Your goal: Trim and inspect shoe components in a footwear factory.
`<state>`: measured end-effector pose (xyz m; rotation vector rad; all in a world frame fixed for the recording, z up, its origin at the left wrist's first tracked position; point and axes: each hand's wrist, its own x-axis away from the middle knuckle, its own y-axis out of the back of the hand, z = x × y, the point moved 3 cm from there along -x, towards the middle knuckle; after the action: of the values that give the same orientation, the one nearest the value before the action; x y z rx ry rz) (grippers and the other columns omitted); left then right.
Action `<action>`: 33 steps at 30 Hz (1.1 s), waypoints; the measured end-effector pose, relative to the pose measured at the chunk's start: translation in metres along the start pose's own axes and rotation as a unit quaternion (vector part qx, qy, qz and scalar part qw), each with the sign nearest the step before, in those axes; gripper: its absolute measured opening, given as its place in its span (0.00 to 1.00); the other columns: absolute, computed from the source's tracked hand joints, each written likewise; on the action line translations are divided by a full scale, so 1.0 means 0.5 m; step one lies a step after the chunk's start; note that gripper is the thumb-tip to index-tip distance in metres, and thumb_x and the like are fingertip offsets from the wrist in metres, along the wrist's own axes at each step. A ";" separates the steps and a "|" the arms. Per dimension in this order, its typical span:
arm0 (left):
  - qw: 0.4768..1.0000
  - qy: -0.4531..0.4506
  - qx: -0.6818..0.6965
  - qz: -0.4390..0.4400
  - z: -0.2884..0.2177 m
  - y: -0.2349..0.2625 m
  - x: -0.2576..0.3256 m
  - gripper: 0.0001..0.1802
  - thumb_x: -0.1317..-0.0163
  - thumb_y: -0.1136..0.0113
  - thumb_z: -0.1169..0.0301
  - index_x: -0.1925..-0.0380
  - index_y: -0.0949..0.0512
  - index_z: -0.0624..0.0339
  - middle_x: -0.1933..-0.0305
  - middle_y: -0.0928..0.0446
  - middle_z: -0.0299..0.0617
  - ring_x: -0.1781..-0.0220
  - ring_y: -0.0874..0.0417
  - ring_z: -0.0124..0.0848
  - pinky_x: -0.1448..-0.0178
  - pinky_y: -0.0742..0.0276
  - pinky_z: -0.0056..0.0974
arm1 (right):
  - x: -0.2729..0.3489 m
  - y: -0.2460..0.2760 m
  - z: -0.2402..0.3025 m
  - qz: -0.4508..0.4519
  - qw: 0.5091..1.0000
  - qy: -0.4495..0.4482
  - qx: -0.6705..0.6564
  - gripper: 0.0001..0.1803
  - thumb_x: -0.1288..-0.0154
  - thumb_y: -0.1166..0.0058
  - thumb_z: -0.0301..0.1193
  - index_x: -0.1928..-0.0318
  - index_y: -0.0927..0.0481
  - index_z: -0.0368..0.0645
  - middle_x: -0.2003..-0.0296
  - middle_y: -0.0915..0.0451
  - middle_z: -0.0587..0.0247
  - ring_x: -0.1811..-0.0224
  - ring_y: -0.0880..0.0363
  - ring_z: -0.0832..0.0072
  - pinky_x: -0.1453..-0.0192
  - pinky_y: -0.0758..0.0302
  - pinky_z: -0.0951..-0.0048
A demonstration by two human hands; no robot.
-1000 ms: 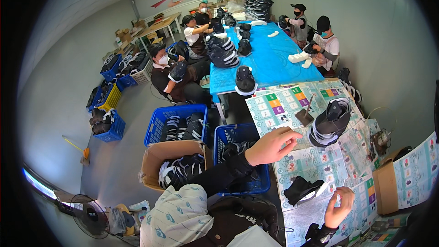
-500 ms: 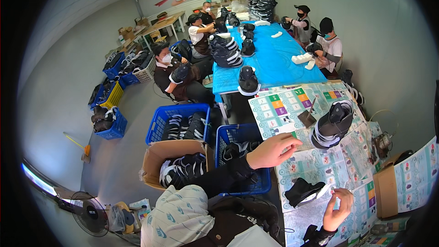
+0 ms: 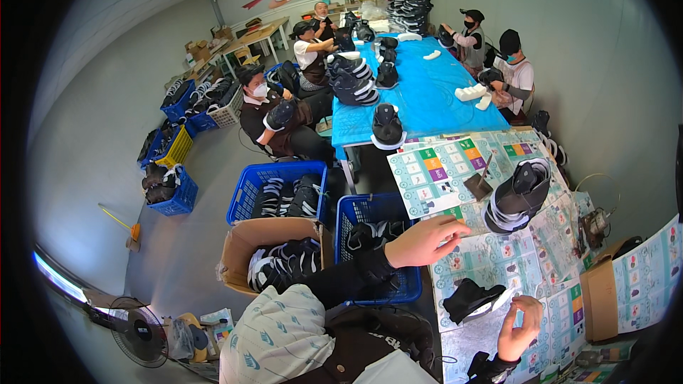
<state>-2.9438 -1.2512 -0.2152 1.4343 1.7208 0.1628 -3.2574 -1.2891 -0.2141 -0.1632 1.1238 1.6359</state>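
Note:
A black shoe upper (image 3: 469, 299) with a white edge lies on the paper-covered bench in front of me. My right hand (image 3: 521, 327) is beside its white end, fingers curled in and fingertips close together; anything held there is too small to make out. Held out over the bench's left edge is my left hand (image 3: 425, 240), its fingers loosely bent and apart from the thumb, with nothing visible in it. Beyond it, a stack of black shoe uppers (image 3: 518, 195) with white edges stands on the bench, next to a small dark block with a stick (image 3: 478, 183).
Blue baskets (image 3: 245, 203) and a cardboard box (image 3: 238, 242) of shoe uppers stand left of the bench. Ahead, several people work around a blue-covered table (image 3: 420, 92) with shoes on it. A carton (image 3: 601, 299) is at right, a fan (image 3: 139, 332) at lower left.
My right hand has shifted slightly left and down beside the shoe upper. My left hand has barely moved. A person at the far end of the blue table has raised their head.

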 end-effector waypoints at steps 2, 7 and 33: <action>1.000 0.012 0.015 -0.002 -0.001 0.001 -0.001 0.14 0.30 0.38 0.77 0.45 0.21 0.59 0.55 0.19 0.44 0.56 0.15 0.42 0.55 0.19 0.41 | 0.001 -0.005 -0.002 0.006 1.000 0.003 -0.002 0.01 0.33 0.45 0.21 0.62 0.23 0.35 0.60 0.16 0.50 0.54 0.20 0.51 0.45 0.24 0.54; 1.000 0.009 0.012 -0.003 0.000 -0.003 0.004 0.15 0.30 0.38 0.77 0.44 0.21 0.59 0.55 0.19 0.44 0.56 0.15 0.43 0.54 0.19 0.41 | 0.007 -0.018 -0.013 0.004 1.000 0.009 -0.012 0.02 0.34 0.44 0.20 0.62 0.22 0.36 0.61 0.16 0.50 0.54 0.19 0.50 0.45 0.24 0.54; 0.998 0.065 0.002 0.028 0.041 0.034 0.062 0.14 0.29 0.38 0.73 0.44 0.20 0.58 0.56 0.18 0.44 0.58 0.15 0.42 0.53 0.19 0.42 | 0.014 -0.091 0.000 0.036 0.998 -0.009 -0.058 0.04 0.39 0.40 0.17 0.65 0.19 0.36 0.64 0.15 0.52 0.59 0.18 0.53 0.50 0.23 0.58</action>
<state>-2.9165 -1.2274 -0.2342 1.5046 1.7869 0.2876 -3.2231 -1.2862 -0.2449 -0.1850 1.0321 1.7643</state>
